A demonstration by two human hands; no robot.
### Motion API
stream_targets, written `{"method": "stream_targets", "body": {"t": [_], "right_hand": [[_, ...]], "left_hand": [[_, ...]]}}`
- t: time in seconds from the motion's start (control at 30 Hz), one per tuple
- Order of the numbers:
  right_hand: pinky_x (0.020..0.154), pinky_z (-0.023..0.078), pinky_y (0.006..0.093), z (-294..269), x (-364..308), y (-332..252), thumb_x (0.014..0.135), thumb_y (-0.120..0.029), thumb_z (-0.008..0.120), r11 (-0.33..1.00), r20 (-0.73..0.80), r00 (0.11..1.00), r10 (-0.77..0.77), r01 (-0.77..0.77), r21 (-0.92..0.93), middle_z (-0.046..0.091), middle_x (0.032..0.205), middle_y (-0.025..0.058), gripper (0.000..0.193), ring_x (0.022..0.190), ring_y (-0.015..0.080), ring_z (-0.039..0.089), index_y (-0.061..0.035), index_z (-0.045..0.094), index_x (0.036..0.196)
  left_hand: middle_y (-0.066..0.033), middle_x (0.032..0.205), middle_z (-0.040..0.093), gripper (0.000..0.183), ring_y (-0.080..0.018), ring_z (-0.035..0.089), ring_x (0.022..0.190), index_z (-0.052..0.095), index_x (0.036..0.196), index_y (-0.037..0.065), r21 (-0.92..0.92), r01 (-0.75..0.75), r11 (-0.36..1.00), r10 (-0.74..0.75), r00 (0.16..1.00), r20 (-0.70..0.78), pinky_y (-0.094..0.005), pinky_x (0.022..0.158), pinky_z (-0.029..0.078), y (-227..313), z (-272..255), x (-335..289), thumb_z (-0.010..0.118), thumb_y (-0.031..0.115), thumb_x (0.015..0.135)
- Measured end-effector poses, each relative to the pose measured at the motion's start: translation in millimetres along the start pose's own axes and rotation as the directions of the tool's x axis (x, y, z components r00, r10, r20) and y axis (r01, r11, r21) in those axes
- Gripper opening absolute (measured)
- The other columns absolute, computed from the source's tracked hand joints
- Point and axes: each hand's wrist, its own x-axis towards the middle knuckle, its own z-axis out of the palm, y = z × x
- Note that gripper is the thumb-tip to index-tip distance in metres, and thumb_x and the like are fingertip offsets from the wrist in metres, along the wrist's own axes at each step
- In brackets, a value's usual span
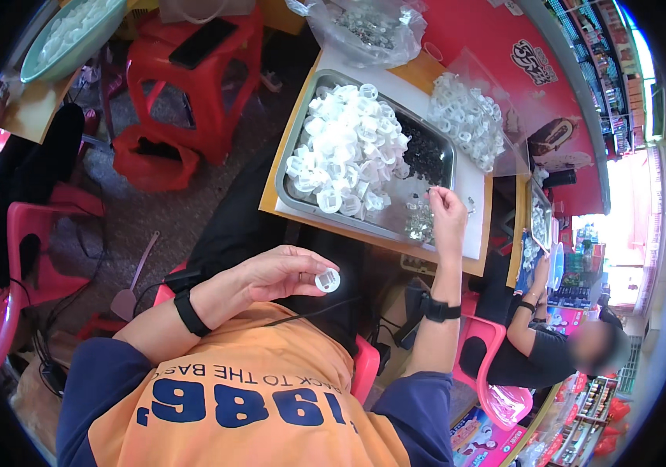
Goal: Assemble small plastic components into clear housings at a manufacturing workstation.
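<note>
My left hand [290,272] is closed on a small round white plastic piece [327,280] with a rectangular slot in it, held above my lap. My right hand [448,212] reaches over the near right part of a metal tray [400,191], thumb and fingertips pinched together; whatever they hold is too small to name. Just beside those fingertips lie small shiny metal pieces [419,225]. A heap of white plastic pieces [348,144] fills the tray's left side. Small black parts [426,153] are spread along its far right.
Behind the tray sit a clear bag of white pieces [467,117] and a bag of metal parts [368,27]. Left stands a red stool [193,66] bearing a phone [203,42]. A green basin [68,39] is at far left. People sit on both sides.
</note>
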Motion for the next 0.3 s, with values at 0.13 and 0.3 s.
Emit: {"method": "stream_targets", "body": {"t": [0.13, 0.3], "right_hand": [[0.064, 0.048, 0.0242, -5, -25, -8, 0.092, -0.008, 0.062, 0.739, 0.198, 0.977, 0.085, -0.195, 0.645, 0.069, 0.089, 0.0124, 0.011, 0.069, 0.0103, 0.059, 0.0021, 0.066, 0.097], [0.063, 0.052, 0.0338, 0, -74, -26, 0.092, -0.010, 0.063, 0.218, 0.427, 0.904, 0.035, -0.424, 0.879, 0.068, 0.097, 0.0170, 0.018, 0.068, 0.0156, 0.061, -0.0018, 0.062, 0.108]], "left_hand": [[-0.0138, 0.101, 0.070, 0.023, -0.0190, 0.070, 0.092, 0.066, 0.109, -0.006, 0.013, -0.003, 1.000, 0.002, 0.999, 0.036, -0.0304, 0.082, 0.060, -5, 1, 0, 0.063, 0.006, 0.090], [-0.0134, 0.103, 0.070, 0.025, -0.0197, 0.069, 0.097, 0.065, 0.113, -0.004, 0.032, -0.049, 0.998, 0.047, 0.996, 0.070, -0.0294, 0.083, 0.059, -6, 2, -4, 0.064, 0.008, 0.091]]}}
